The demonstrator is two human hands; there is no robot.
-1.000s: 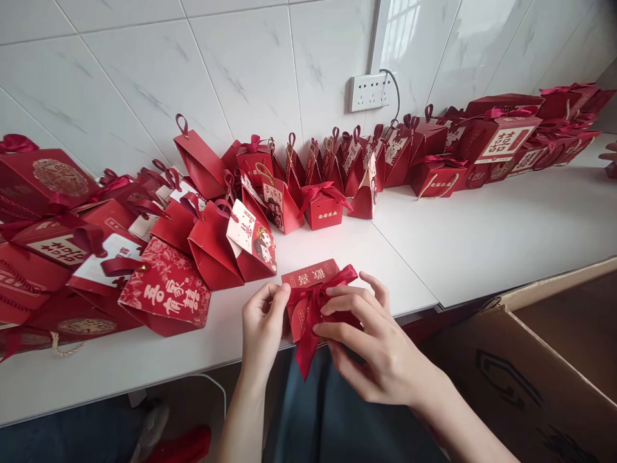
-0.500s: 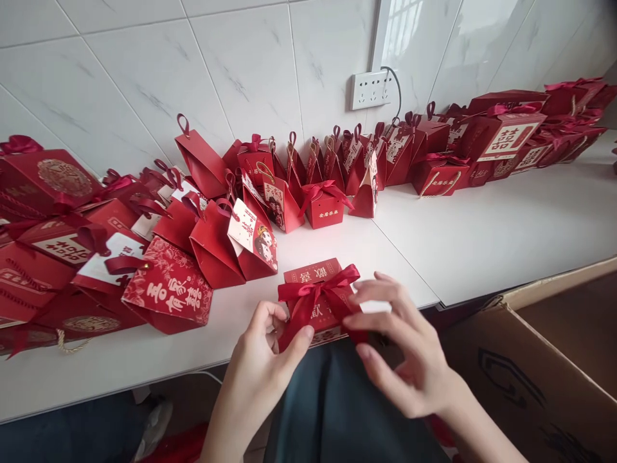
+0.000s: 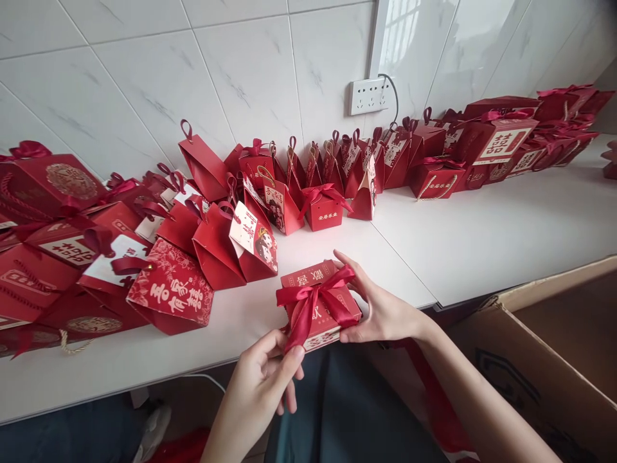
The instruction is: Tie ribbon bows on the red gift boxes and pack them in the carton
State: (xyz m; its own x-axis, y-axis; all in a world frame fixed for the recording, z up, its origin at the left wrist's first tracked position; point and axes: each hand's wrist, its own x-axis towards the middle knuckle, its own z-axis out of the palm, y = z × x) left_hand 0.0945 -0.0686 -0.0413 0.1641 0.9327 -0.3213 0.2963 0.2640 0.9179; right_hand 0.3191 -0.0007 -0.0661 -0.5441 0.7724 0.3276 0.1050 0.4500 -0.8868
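A small red gift box (image 3: 308, 278) with printed characters is at the table's front edge. Over its top lies a red satin ribbon (image 3: 315, 292) tied in a bow, with loops and tails spread. My right hand (image 3: 380, 308) grips the box's right side, thumb at the near corner and fingers along the far side. My left hand (image 3: 270, 366) is closed at the near left, with thumb and forefinger pinching a ribbon tail beside the box's front corner. The left hand's other fingers curl below the table edge.
Many red gift boxes (image 3: 168, 283) crowd the left of the white table (image 3: 482, 225). More boxes (image 3: 501, 145) line the wall to the right. An open cardboard carton (image 3: 554, 308) stands at the lower right. A power socket (image 3: 369, 96) is on the tiled wall.
My right hand has gone from open fingers near the ribbon's right side to gripping the box. My left hand has moved slightly down, and the box is turned a little.
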